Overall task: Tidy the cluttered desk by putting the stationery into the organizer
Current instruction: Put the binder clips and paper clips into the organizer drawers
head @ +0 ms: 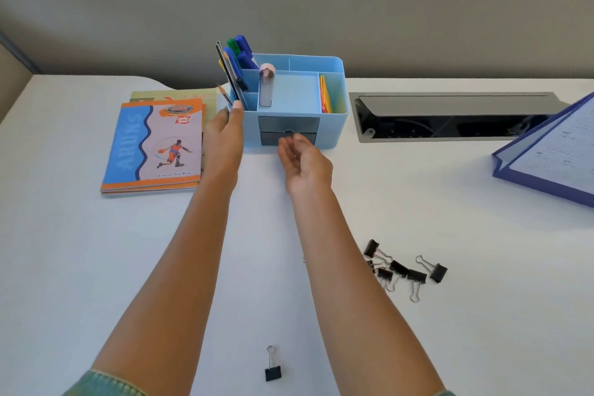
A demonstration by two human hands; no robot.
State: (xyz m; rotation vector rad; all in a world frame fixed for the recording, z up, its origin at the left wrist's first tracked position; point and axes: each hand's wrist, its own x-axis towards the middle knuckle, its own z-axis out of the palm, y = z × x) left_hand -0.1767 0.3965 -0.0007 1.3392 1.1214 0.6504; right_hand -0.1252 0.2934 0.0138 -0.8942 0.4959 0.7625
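Note:
The light blue organizer (334,125) stands at the middle back of the white desk, holding markers (242,48), a ruler, a pink-capped tube (266,87) and coloured sticky notes (325,95). My left hand (223,138) is at its front left corner and pinches a pencil (222,92), tip up, beside the left wall. My right hand (305,164) hovers in front of the two dark drawers (289,124), fingers loosely curled, holding nothing. Several black binder clips (401,268) lie near my right forearm. One more binder clip (272,368) lies by the front edge.
Exercise notebooks (151,145) are stacked to the left of the organizer. An open cable tray (450,116) is sunk into the desk at the right. A blue folder with papers (553,151) lies at the far right.

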